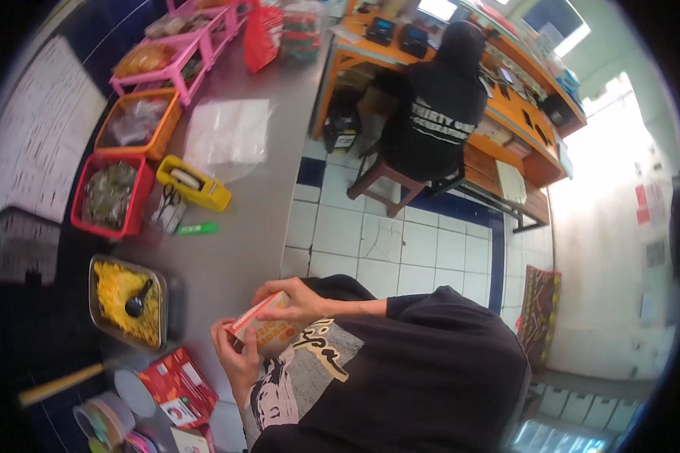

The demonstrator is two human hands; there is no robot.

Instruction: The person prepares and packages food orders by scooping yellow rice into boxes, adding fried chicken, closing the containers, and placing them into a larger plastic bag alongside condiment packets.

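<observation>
Between my two hands, close to my shirt and beside the steel counter's edge, is a small printed cardboard box point(273, 325) with an orange-red side. My left hand point(239, 351) holds its lower left end, thumb on the near face. My right hand point(294, 303) grips the upper right end, with fingers over the top. A rectangular tray of shredded yellow food point(109, 289) with a black scoop point(139, 303) in it stands on the counter to the left. A flat red printed box point(180, 385) lies nearer to me.
Along the steel counter point(232, 243) are a yellow tape dispenser point(215, 195), scissors point(170, 195), clear plastic bags point(229, 133), a red basket point(141, 209), an orange basket point(173, 116) and a pink rack point(173, 73). A person point(442, 107) sits on a stool at an orange desk.
</observation>
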